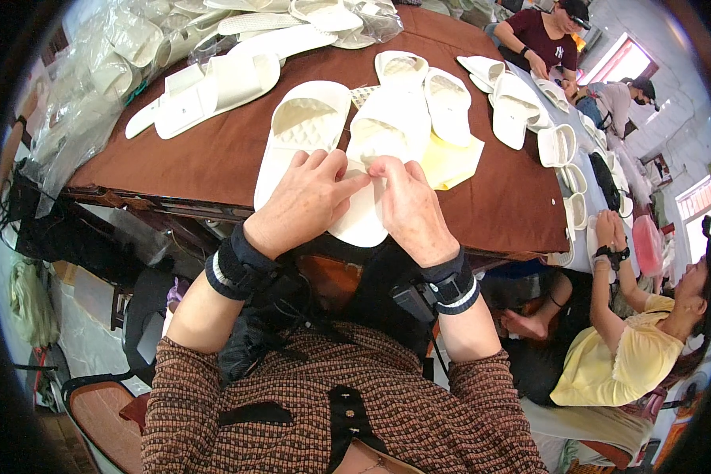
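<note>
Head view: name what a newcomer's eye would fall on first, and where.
The left hand and right hand would likely draw the eye first, meeting mid-picture over a white slipper on the brown table. Next comes the plastic-wrapped heap of white slippers at upper left, then a co-worker in a yellow top at lower right.

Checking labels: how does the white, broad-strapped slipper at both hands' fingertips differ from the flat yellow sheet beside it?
Colour: white broad-strapped slipper versus flat pale-yellow sheet.
Shape: the slipper has a rounded heel, the sheet angular corners.
Contact: the left hand and right hand have fingers at the slipper; neither holds the sheet.
Shared: both are light-coloured.
</note>
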`<state>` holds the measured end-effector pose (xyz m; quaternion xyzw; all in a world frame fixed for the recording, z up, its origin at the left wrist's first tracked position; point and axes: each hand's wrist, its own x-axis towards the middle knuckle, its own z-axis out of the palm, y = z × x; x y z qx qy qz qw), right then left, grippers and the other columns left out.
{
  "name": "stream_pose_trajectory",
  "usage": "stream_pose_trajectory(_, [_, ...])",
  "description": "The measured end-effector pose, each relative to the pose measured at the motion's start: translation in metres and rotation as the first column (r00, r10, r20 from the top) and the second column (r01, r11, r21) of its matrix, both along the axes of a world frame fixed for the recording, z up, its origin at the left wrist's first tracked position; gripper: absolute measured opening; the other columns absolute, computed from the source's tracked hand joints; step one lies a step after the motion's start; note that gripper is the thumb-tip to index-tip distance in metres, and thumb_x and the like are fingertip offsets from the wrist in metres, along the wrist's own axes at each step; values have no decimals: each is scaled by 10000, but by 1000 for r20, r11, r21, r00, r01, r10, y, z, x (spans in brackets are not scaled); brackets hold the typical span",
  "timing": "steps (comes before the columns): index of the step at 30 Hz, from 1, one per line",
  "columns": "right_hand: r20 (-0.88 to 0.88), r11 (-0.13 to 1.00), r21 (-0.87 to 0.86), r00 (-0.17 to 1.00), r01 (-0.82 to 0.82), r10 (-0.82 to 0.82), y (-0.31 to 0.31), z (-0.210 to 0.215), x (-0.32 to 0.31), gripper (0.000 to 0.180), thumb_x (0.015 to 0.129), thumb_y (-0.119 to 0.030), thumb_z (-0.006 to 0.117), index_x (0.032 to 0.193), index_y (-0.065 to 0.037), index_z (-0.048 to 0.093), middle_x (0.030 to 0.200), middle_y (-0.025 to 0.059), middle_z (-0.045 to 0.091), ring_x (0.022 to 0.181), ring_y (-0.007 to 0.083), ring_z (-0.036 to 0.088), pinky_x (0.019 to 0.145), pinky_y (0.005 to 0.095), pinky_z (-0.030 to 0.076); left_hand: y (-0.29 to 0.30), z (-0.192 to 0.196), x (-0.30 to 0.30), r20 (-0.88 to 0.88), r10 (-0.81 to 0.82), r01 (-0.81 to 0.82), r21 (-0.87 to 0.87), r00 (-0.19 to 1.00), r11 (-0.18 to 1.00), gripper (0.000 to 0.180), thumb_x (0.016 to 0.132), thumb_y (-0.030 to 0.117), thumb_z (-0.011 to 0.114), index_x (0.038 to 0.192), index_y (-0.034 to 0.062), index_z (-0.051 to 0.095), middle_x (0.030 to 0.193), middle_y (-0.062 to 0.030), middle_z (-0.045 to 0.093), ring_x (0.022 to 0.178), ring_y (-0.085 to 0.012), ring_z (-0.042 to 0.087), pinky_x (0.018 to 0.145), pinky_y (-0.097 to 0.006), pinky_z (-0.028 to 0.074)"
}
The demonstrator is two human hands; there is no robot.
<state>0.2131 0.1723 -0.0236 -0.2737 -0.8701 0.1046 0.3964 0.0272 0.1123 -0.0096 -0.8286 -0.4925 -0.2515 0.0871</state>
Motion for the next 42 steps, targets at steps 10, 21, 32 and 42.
stream_pose_trajectory(10, [-127, 993, -100, 991, -56, 43, 4, -3, 8, 215, 892, 36, 515, 1097, -26, 523, 969, 152, 657, 909, 363, 598, 804, 447, 496, 1, -4, -2, 51, -10, 11, -10, 999, 1000, 373, 779, 42, 647, 1140, 126, 685, 964, -76, 543, 908, -259, 543, 837, -379, 419])
stream_pose_trajectory(21, [-190, 945, -308, 980, -109, 51, 8, -10, 11, 262, 906, 58, 431, 1151, 8, 510, 1075, 172, 670, 1045, 285, 653, 906, 349, 498, 3, 4, 7, -68, 49, -48, 3, 997, 999, 428, 819, 73, 599, 1241, 133, 634, 941, -82, 522, 905, -265, 539, 827, -383, 424])
stream_pose_trajectory(32, [-350, 927, -372, 933, -50, -90, 12, -21, 10, 274, 932, 45, 437, 1197, 10, 499, 1032, 134, 700, 934, 184, 669, 825, 296, 521, 5, 1, 13, -170, 70, -64, 42, 983, 997, 394, 815, 86, 577, 1203, 124, 634, 922, -82, 513, 882, -256, 531, 785, -376, 420])
stream_pose_trajectory(42, [-360, 882, -467, 925, -65, -123, 9, -18, 11, 255, 951, 24, 445, 1199, 9, 507, 1009, 127, 704, 886, 154, 651, 805, 275, 512, 12, 1, 14, -231, 72, -61, 57, 970, 997, 353, 794, 95, 602, 1143, 130, 646, 925, -84, 530, 894, -260, 535, 783, -386, 422])
